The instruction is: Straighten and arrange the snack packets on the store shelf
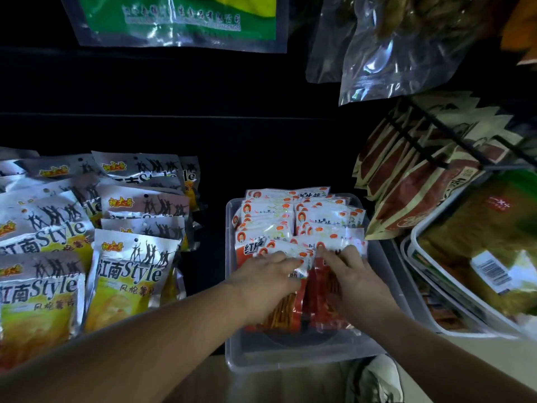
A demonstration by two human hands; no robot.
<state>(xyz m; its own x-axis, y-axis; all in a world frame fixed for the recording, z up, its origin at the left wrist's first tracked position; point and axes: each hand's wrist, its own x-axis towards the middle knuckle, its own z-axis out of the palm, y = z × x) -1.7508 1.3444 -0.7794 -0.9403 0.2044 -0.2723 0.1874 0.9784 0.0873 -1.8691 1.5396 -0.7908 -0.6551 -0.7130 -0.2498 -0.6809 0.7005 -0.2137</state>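
So the snack packets (pixel 293 225) are the little red-and-white ones, all standing on end in a clear plastic bin (pixel 290 360) at the front of the dark shelf (pixel 213 274), roughly in the middle of the view. Each one has a white header strip with a small round orange-red logo, some dark print I can't read at this size, and a red see-through lower half where you can make out thin orange sticks inside. They're filed in two rows, left and right, running front to back. The back ones line up fairly neatly, but the front few lean and overlap each other at angles, and the bare bottom of the bin shows just in front of them. Both hands are on that messy front bunch. The left hand (pixel 266 276) sits knuckles-up with its fingers curled over the white tops of the front-left packets, gripping them. The right hand (pixel 353 276) has its fingers fairly straight and fanned out across the tops of the front-right packets, touching them, and I can't see its thumb well enough to call it a pinch. Left of the bin there's a pile of silver-and-yellow chip bags (pixel 129 274) marked "Style", lying overlapped. To the right, brown-and-cream packets (pixel 404 181) stand behind a black wire rack (pixel 430 135), next to a white tray (pixel 418 228) of greenish packs. Shiny clear bags (pixel 392 53) hang overhead.
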